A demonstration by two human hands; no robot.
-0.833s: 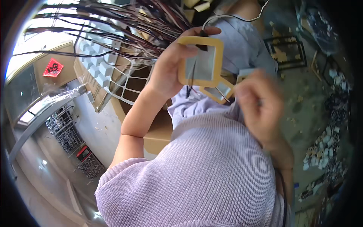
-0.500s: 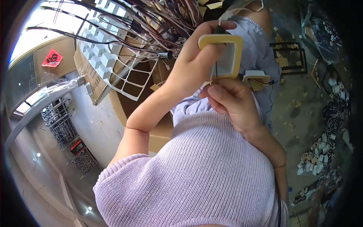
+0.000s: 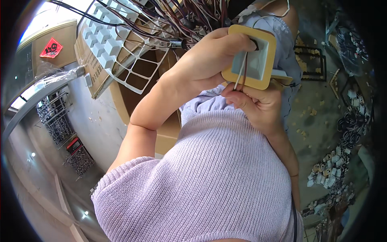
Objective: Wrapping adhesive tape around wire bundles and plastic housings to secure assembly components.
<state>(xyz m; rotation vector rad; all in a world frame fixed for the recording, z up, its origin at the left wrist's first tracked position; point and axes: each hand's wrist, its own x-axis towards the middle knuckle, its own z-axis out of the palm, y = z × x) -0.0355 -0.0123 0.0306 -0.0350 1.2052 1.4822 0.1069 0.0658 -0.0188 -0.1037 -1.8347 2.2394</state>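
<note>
My left hand (image 3: 215,56) holds a shallow white rectangular housing with a yellow foam rim (image 3: 270,60), tilted so its hollow side shows. The left thumb reaches inside, against a small black part (image 3: 254,45) partly hidden by it. A white and a brown wire (image 3: 243,69) run from there across the hollow to the near rim. My right hand (image 3: 258,105) is closed at that rim, its thumb and fingers pinching the wires. Beyond the housing, a thin pale cable (image 3: 268,16) curves away. A second yellow-rimmed housing (image 3: 282,76) lies behind, on my leg, partly hidden.
At the upper left, a white tray of blocky cups (image 3: 105,48) and a white plastic grid (image 3: 139,74) lie on cardboard. A bundle of dark cables (image 3: 193,18) lies beyond my left hand. Foam scraps, a black frame (image 3: 322,62) and piled white parts (image 3: 332,167) lie on the floor to the right.
The housing has tilted and shifted right, so its hollow faces me more. My left thumb now presses at the black part inside. The right hand has moved slightly right, still at the wires.
</note>
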